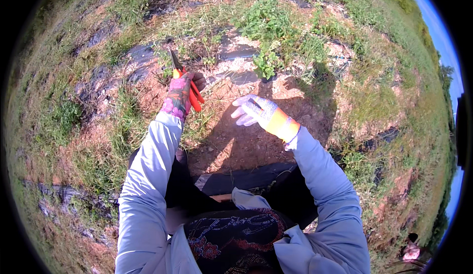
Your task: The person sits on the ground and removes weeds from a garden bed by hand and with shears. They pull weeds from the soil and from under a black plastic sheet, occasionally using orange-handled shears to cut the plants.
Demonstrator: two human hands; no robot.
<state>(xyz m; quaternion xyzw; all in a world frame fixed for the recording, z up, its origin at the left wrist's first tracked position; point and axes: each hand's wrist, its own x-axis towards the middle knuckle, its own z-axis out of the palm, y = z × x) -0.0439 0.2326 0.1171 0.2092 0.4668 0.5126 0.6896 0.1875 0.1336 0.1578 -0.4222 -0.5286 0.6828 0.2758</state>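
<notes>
Red-handled pruning shears [196, 98] lie in the grip of my left hand [178, 93], which wears a pink floral glove with darker fingers. Their dark blades point up and away from me, towards the weeds; how far the blades are parted is hard to tell. My right hand [260, 113], in a pale knit glove with an orange cuff, hovers over shaded bare soil [255, 141]. Its fingers are slightly bent and apart, with nothing held. Ahead of both hands, a leafy green plant [268, 63] grows beside torn black plastic mulch [238, 50].
Strips of black plastic sheeting [140, 57] run through weeds and reddish soil. A thin blue line [240, 57] crosses the bed near the plant. Grass clumps [127, 122] stand left of my arm. Another person [411, 251] is partly visible at the lower right.
</notes>
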